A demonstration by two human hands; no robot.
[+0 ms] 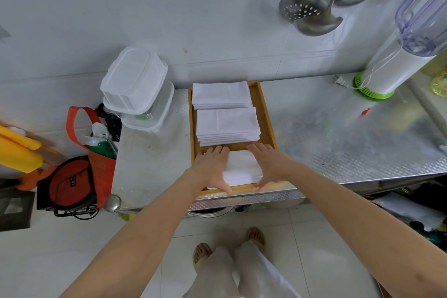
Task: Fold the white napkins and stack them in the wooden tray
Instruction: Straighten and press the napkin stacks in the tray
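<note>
A wooden tray (pixel 265 113) lies on the steel counter and holds three stacks of folded white napkins. The far stack (pixel 221 94) sits against the back rim, and the middle stack (pixel 227 126) lies just in front of it. The near stack (pixel 242 167) lies between my hands. My left hand (pixel 212 167) rests flat on its left end with straight fingers. My right hand (pixel 268 164) lies flat on its right end, thumb down at the tray's front rim. Both hands cover the stack's ends.
Stacked clear plastic containers (pixel 136 84) stand left of the tray. A blender (pixel 399 51) stands at the back right, with ladles (pixel 312 12) hanging on the wall. A red bag (pixel 96 155) hangs off the counter's left end. The counter's front edge (pixel 242 197) runs just below the tray.
</note>
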